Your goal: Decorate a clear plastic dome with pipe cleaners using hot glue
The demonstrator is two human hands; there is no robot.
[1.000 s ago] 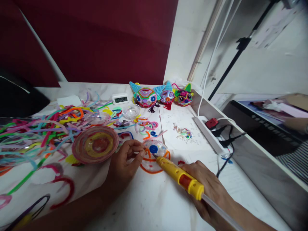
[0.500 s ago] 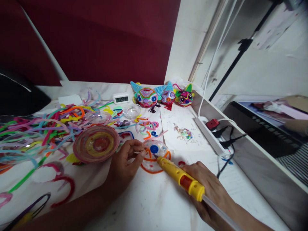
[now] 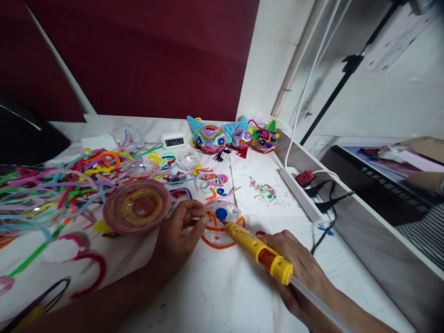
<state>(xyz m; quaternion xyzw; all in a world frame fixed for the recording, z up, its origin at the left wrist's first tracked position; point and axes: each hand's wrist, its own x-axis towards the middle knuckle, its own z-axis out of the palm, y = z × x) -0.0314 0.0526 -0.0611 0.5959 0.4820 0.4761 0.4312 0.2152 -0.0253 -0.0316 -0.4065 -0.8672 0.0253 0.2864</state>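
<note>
My right hand (image 3: 294, 263) is wrapped round a yellow hot glue gun (image 3: 258, 249), with a clear glue stick coming out of its back end. The gun's nozzle points at a clear plastic dome (image 3: 225, 238) trimmed with orange pipe cleaner; whether the tip touches it I cannot tell. On top of the dome sits a blue pipe-cleaner coil (image 3: 221, 213). At the dome's left side my left hand (image 3: 185, 226) is closed, thumb and fingertips pinched on an orange pipe cleaner (image 3: 214, 219). To the left of that hand lies a round bowl-like piece (image 3: 137, 206) covered in red and yellow rings.
Loose coloured pipe cleaners (image 3: 69, 185) are heaped on the left. Behind stand a small digital clock (image 3: 173, 140) and several decorated animal heads (image 3: 211, 138). A paper with a drawing (image 3: 263, 189) lies beyond the dome. On the right, a power strip (image 3: 301, 196) with cables runs along the edge.
The view has shifted very slightly. Both hands, the glue gun and the dome keep nearly the same places relative to each other.
</note>
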